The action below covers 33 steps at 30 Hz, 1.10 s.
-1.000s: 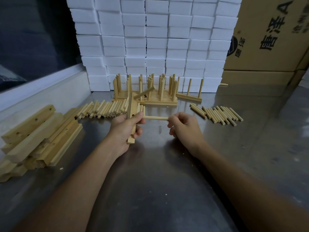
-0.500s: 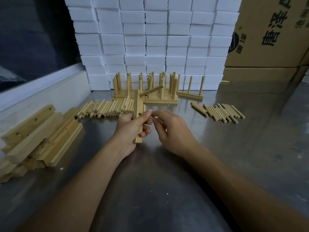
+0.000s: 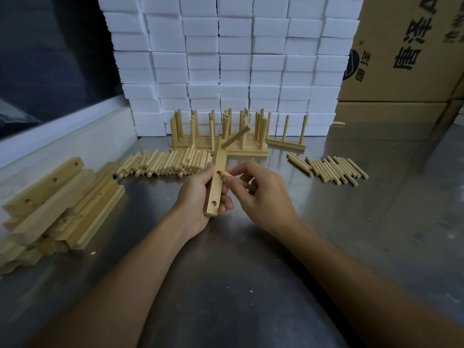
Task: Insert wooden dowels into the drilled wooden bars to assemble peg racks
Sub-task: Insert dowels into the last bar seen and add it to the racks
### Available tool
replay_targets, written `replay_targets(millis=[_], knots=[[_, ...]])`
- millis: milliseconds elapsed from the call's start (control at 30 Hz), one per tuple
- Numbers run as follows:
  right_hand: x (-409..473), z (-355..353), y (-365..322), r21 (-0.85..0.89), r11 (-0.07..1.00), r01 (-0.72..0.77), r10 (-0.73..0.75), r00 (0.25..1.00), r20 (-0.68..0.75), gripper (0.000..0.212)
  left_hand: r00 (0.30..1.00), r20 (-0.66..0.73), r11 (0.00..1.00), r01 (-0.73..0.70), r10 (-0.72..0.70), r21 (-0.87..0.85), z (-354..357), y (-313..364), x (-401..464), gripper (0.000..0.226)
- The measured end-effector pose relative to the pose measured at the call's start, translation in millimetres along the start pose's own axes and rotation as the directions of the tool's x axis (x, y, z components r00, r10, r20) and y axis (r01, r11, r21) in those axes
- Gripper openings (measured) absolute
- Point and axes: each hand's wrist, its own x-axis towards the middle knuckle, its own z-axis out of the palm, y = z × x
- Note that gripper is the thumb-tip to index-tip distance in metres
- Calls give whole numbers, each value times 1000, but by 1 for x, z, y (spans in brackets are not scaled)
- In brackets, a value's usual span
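My left hand [image 3: 198, 197] grips a drilled wooden bar [image 3: 216, 182], held nearly upright above the table. One dowel [image 3: 236, 136] sticks out of its top hole, slanting up to the right. The middle and bottom holes show empty. My right hand [image 3: 261, 194] pinches a second dowel [image 3: 227, 174], whose tip sits just right of the middle hole. Most of that dowel is hidden by my fingers.
Loose dowels lie in a left pile [image 3: 165, 164] and a right pile [image 3: 331, 169]. Drilled bars are stacked at left [image 3: 57, 209]. Finished peg racks [image 3: 221, 134] stand at the back before white foam blocks [image 3: 226, 59]. Cardboard boxes [image 3: 406, 51] rise at right.
My right hand has brought its dowel leftward from a horizontal hold to the bar's middle hole. The left hand has tilted the bar more upright and turned its drilled face toward me.
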Motion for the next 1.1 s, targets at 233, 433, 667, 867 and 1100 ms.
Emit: replay_targets(millis=[233,433,667,867,1100], knots=[[1,0,0,-62,996,68,-70,997,-35,7,997,-19,995,-74,75,72,1,-5,2,43],[2,-7,0,-307,934,183,-171,983,63,17,983,-96,974,-138,157,182,5,-7,1,41],[2,-8,-2,-444,875,193,-135,978,158,18,966,-102,917,-188,238,352,13,-11,-4,44],[1,-3,-7,-345,936,-72,99,993,60,25,960,-65,881,-222,273,419,14,-12,-4,43],[7,-9,-9,-360,928,100,-53,989,139,18,974,-142,935,-120,176,335,12,-10,0,45]])
